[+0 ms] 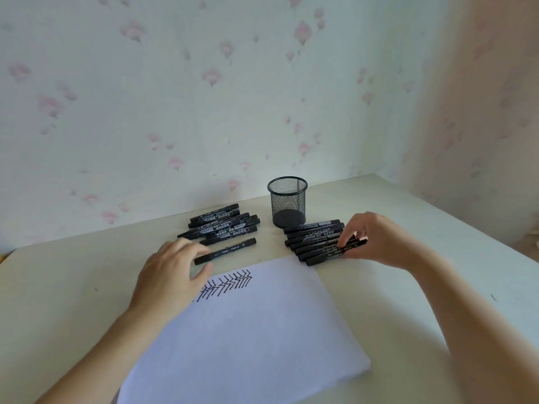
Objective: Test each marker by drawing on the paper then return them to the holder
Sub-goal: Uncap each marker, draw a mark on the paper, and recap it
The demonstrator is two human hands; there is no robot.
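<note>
1. The holder [287, 202], a round black wire-mesh cup, stands upright at the back of the smooth, pale desk [408, 287].
2. A white paper pad [248, 330] lies flat in front, with a row of black zigzag strokes [230, 284] near its top left corner.
3. The left hand [172, 275] has its grip pinching the near end of a single black marker [225, 251] lying on the desk.
4. Behind it lies a loose heap of black markers [221, 225] with white printing.
5. The right hand [376, 240] has its fingers curled onto a neat row of markers [318, 242] right of the holder; grasping or only touching, I cannot tell.
</note>
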